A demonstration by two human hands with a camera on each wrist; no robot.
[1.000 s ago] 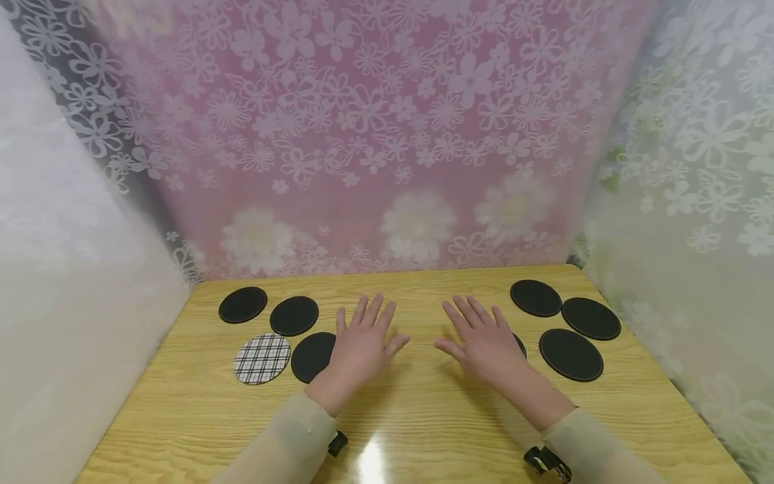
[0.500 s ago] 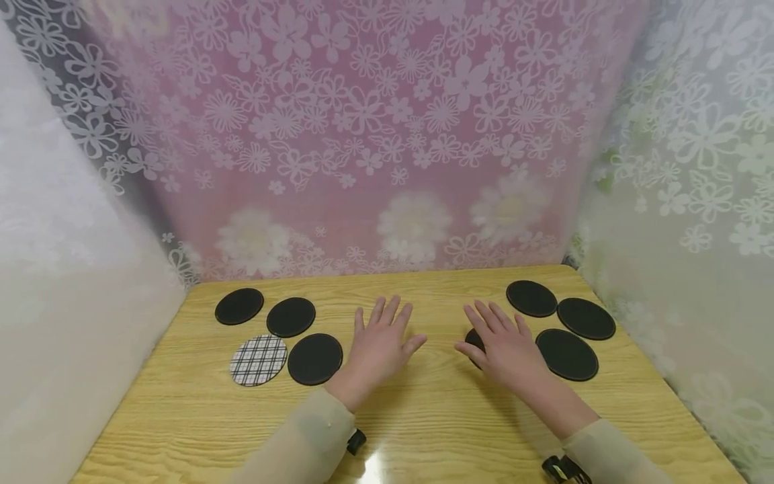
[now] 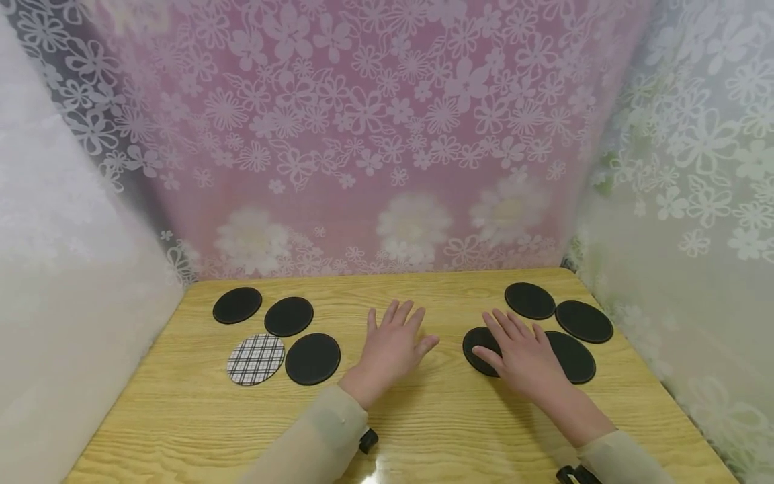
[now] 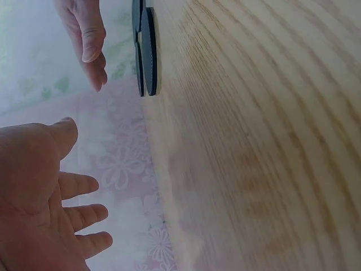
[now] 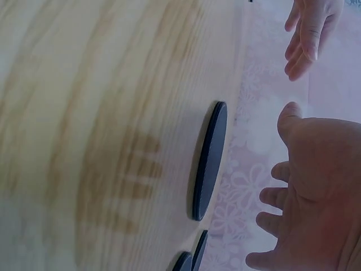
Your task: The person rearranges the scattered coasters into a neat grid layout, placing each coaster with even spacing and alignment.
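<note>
My left hand (image 3: 390, 353) is spread flat, palm down, above the middle of the wooden table. It holds nothing, and the left wrist view shows a gap between its palm and the tabletop. To its left lies a black round coaster (image 3: 313, 359), beside a black-and-white plaid coaster (image 3: 256, 359). My right hand (image 3: 527, 356), fingers straight and apart, hovers over the right group. Beneath it a black coaster (image 3: 478, 353) is partly covered, and another black coaster (image 3: 574, 357) is overlapped by its outer edge. In the right wrist view the hand hangs clear of the coaster (image 5: 211, 164).
Two more black coasters, one at the far left (image 3: 238, 306) and one beside it (image 3: 289, 316), lie at the back left. Two others (image 3: 529, 300) lie at the back right. Floral curtains (image 3: 387, 134) enclose the table (image 3: 242, 430) at the back and sides.
Both hands have drifted right above the table, still spread. A black coaster at the left is fully uncovered, and the one under my right hand shows more. The coasters have stayed put.
</note>
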